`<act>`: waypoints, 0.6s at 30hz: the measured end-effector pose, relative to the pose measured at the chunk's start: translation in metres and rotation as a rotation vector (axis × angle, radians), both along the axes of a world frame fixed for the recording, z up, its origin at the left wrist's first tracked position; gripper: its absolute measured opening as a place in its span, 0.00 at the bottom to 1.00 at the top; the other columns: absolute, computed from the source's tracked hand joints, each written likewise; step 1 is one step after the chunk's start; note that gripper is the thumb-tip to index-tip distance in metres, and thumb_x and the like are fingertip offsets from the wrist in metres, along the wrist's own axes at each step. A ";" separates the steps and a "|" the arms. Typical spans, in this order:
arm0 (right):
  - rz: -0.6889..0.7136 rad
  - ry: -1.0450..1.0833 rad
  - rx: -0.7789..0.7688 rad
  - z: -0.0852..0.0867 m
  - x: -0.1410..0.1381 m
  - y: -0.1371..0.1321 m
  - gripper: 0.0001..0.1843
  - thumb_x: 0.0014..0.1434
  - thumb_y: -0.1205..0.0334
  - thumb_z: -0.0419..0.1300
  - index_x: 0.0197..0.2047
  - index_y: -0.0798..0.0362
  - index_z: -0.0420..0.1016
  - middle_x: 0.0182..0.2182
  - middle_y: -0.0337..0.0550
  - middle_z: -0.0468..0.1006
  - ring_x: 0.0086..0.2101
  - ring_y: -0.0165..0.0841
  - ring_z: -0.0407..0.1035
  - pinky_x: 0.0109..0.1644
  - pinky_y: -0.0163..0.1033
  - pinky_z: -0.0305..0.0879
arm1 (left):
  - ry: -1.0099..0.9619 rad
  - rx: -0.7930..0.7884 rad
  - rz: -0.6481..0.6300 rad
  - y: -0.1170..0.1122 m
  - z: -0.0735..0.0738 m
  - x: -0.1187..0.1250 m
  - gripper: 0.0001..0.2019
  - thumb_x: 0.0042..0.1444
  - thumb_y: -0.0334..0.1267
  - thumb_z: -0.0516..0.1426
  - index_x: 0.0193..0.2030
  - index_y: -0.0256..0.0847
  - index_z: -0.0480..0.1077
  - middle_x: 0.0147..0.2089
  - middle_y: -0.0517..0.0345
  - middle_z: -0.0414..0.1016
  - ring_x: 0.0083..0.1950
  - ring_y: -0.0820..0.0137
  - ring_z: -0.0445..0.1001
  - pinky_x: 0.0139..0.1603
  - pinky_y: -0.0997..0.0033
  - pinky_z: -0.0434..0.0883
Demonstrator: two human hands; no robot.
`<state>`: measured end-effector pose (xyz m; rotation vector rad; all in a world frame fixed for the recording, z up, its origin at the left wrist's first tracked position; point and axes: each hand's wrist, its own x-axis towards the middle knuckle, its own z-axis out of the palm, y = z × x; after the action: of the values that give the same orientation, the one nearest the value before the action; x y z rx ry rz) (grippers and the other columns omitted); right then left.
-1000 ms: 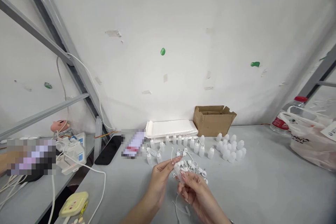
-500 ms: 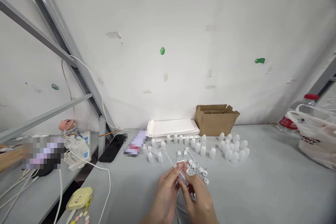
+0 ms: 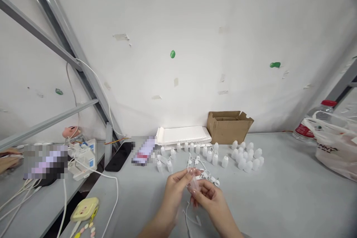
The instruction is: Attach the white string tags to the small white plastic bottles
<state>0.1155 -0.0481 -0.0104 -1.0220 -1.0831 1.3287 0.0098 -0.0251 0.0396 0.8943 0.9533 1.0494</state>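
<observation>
Between my fingertips is a small translucent plastic bottle (image 3: 194, 183), partly hidden by them. My left hand (image 3: 178, 184) pinches its upper end, fingers closed. My right hand (image 3: 208, 195) grips its lower part with thumb and curled fingers. Just beyond my hands lies a loose group of white caps with thin loops (image 3: 205, 174). Beneath them a thin white cord (image 3: 189, 219) rests on the table. Several small white capped bottles (image 3: 215, 160) stand upright further back. To the right, several translucent bottles without visible caps (image 3: 247, 156) are clustered together.
A stack of white padded envelopes (image 3: 184, 135) and an open cardboard box (image 3: 230, 130) sit against the wall. Left are a black phone (image 3: 119, 158), a yellow case (image 3: 85, 209), cables and a power strip (image 3: 83, 163). Another person's hand (image 3: 8, 161) is at far left; a plastic bag (image 3: 334, 152) at right.
My hands have turned the bottle and risen slightly, my left hand now at its upper end. The thin white strand that stuck out up-left from my fingers no longer shows there.
</observation>
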 end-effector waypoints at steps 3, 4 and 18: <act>-0.251 -0.335 0.229 0.002 0.001 0.000 0.15 0.51 0.51 0.61 0.33 0.56 0.72 0.23 0.41 0.73 0.24 0.32 0.67 0.28 0.34 0.64 | -0.054 -0.028 -0.057 0.013 -0.001 -0.005 0.13 0.44 0.43 0.61 0.31 0.33 0.77 0.38 0.46 0.78 0.46 0.57 0.71 0.45 0.67 0.65; -0.323 -0.440 0.322 0.001 0.001 0.000 0.13 0.53 0.53 0.60 0.34 0.55 0.73 0.24 0.41 0.73 0.24 0.32 0.67 0.29 0.34 0.64 | -0.083 -0.033 -0.087 0.017 -0.002 -0.006 0.14 0.45 0.44 0.61 0.31 0.33 0.77 0.38 0.45 0.78 0.46 0.58 0.71 0.46 0.66 0.64; -0.369 -0.524 0.454 -0.027 -0.008 0.006 0.08 0.55 0.59 0.58 0.33 0.56 0.73 0.21 0.41 0.70 0.22 0.30 0.64 0.26 0.34 0.62 | -0.219 -0.119 -0.067 0.017 -0.031 -0.008 0.15 0.41 0.45 0.63 0.31 0.34 0.76 0.43 0.44 0.76 0.46 0.56 0.71 0.47 0.62 0.65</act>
<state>0.1077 -0.0425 -0.0373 -1.1740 -1.4166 0.4878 0.0016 -0.0086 0.0084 0.6930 0.7884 0.9996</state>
